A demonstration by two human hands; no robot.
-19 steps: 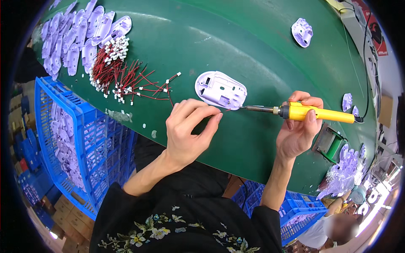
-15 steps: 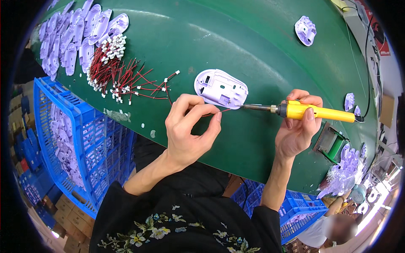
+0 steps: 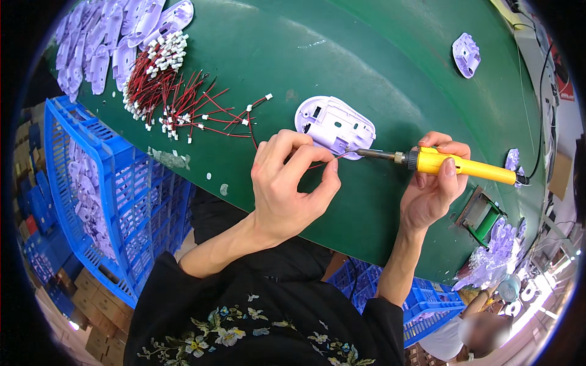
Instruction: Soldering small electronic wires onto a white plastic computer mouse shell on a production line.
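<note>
A lilac plastic shell (image 3: 348, 122) lies hollow side up on the green table, in front of my hands. My right hand (image 3: 427, 192) grips the yellow handle of a soldering iron (image 3: 473, 168). The iron's metal tip reaches over the shell's near right edge, at or very close to small metal contacts. My left hand (image 3: 292, 189) pinches a thin red wire (image 3: 318, 165) between thumb and forefinger. That wire's end runs toward the iron's tip; whether they touch is too small to tell.
To the left lie a heap of red wires with white connectors (image 3: 155, 79) and a pile of lilac shells (image 3: 101, 46). Blue crates (image 3: 110, 189) stand below the table edge. On the right are a green-framed stand (image 3: 485, 219), a bag of lilac parts (image 3: 497, 253) and a single shell (image 3: 466, 55).
The whole view has shifted slightly, so the table things sit a little differently in it. Relative to the shell, the iron's tip has moved left, farther over it. Both grips are unchanged.
</note>
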